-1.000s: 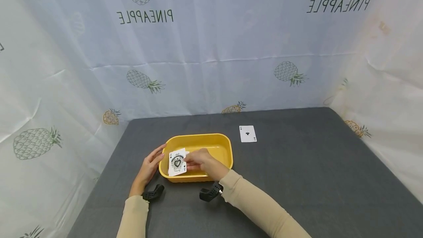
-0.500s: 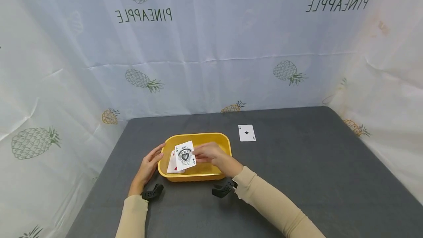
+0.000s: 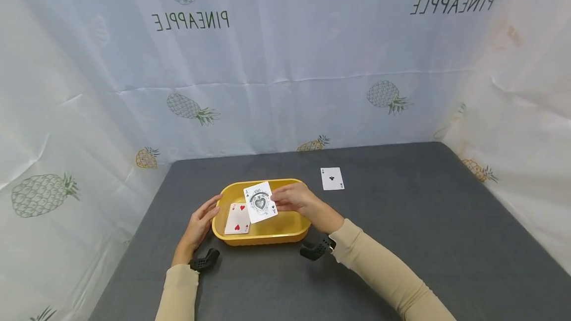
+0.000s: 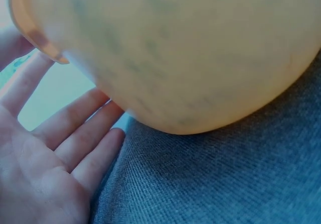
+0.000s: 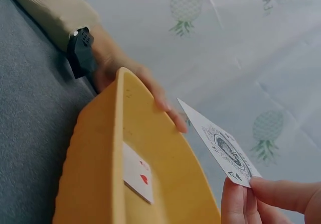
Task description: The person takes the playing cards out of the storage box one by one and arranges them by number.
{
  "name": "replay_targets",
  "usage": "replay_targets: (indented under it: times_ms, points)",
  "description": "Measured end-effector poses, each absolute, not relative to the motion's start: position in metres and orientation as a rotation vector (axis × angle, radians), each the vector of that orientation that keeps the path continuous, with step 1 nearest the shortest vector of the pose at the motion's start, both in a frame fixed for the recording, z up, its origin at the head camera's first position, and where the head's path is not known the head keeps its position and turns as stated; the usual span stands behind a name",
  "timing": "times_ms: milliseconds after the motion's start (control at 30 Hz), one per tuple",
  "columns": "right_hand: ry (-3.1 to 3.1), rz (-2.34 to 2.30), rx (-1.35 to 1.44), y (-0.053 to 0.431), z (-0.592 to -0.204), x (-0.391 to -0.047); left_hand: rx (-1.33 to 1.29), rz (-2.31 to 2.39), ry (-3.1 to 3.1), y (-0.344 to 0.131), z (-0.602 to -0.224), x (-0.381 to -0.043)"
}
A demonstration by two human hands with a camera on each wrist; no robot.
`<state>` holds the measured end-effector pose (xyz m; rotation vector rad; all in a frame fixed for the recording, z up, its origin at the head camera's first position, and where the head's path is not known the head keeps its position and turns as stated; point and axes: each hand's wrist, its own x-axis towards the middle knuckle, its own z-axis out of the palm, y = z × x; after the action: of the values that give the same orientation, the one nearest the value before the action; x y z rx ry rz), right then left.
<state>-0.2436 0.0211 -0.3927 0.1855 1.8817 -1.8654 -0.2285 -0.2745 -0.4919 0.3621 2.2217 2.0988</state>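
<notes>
My right hand (image 3: pixel 305 203) pinches an ace of spades (image 3: pixel 260 202) by its right edge, thumb against fingers, holding it up over the yellow plastic tub (image 3: pixel 267 240). In the right wrist view the ace (image 5: pixel 220 146) is tilted, clear of the tub wall. At the tub's left end, my left hand (image 3: pixel 199 224) touches the rim and outer wall with fairly straight fingers (image 4: pixel 80 116). A two of hearts (image 3: pixel 237 219) lies face up inside the tub on the left, on top of a small stack (image 5: pixel 135 171).
An ace of clubs (image 3: pixel 332 179) lies face up on the dark grey tablecloth (image 3: pixel 424 212), behind and to the right of the tub. A white curtain (image 3: pixel 285 113) printed with pineapples stands along the table's back and sides.
My right hand has lifted the ace of spades off the stack and carried it up and to the right, uncovering the two of hearts. My left hand has stayed at the rim.
</notes>
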Motion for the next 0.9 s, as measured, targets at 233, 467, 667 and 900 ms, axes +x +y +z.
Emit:
replay_targets:
  times_ms: [233,467,667,900]
  points:
    - [1.911,-1.873,0.173,0.039,-0.384,-0.246,0.364,2.112,2.211,-0.274,-0.489,-0.227]
    - [1.940,-1.865,0.168,0.059,-0.380,-0.254,0.364,2.113,2.195,-0.272,-0.488,-0.227]
    - [1.969,-1.846,0.212,0.074,-0.378,-0.261,0.342,2.096,2.198,-0.271,-0.488,-0.227]
    - [2.022,-1.835,0.165,0.101,-0.384,-0.264,0.304,2.078,2.214,-0.270,-0.486,-0.225]
